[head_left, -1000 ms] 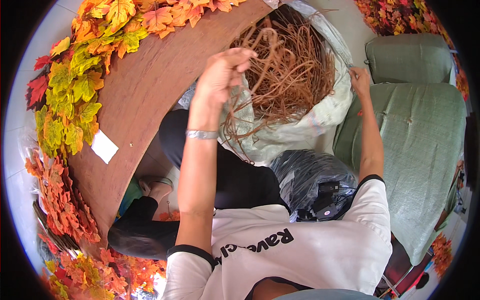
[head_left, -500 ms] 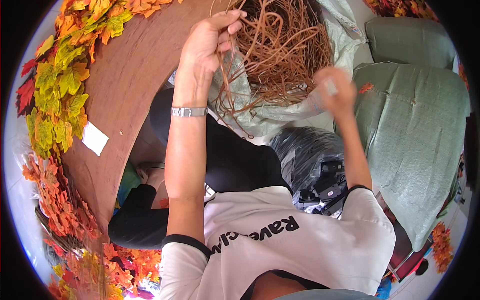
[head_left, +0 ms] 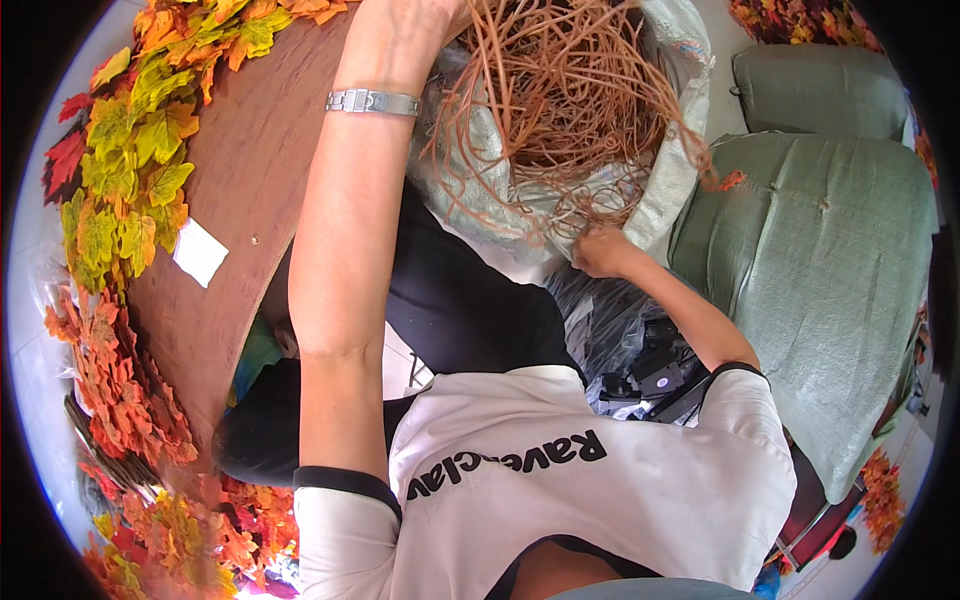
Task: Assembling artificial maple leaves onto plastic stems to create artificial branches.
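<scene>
A pale woven sack stands open in front of me, full of tangled brown vine-like strands. My left hand, below a silver bracelet-like band on the wrist, reaches up to the sack's far left side. Its fingers are cut off by the upper edge, beside raised strands. My right hand is closed at the near rim of the sack, just under a small bunch of strands. Whether its curled fingers grip the strands or the sack's rim is hidden. Some strands hang over the right side of the sack.
A curved brown board lies to the left, bordered by artificial autumn leaves, with a white paper on it. Large green woven bundles stand at the right. A clear plastic bag with black items lies near my right forearm.
My left hand has moved up and partly out of view. My right hand has come down and left to the sack's near rim. Strands now spread over the sack's right side.
</scene>
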`<state>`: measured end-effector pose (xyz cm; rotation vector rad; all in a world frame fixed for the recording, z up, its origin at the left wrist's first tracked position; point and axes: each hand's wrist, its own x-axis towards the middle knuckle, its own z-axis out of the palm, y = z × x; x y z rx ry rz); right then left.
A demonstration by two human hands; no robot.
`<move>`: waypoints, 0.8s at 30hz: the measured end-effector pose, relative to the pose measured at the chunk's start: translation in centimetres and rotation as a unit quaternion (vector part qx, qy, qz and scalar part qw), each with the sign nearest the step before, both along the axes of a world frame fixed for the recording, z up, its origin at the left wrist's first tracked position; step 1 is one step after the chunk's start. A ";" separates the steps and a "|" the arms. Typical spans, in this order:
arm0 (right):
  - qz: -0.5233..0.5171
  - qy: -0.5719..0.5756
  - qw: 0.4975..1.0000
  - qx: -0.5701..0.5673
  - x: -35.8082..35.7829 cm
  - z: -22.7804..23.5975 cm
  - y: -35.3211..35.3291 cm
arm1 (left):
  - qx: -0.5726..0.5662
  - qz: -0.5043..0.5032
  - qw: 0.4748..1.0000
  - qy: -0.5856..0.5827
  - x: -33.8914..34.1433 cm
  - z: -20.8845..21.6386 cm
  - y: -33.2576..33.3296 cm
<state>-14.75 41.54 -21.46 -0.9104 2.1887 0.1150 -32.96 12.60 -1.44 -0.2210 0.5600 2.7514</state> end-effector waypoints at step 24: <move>-0.024 -0.274 0.737 -0.618 -4.2 19.9 -19.5 | -0.059 0.112 0.963 0.236 24.5 8.8 -14.9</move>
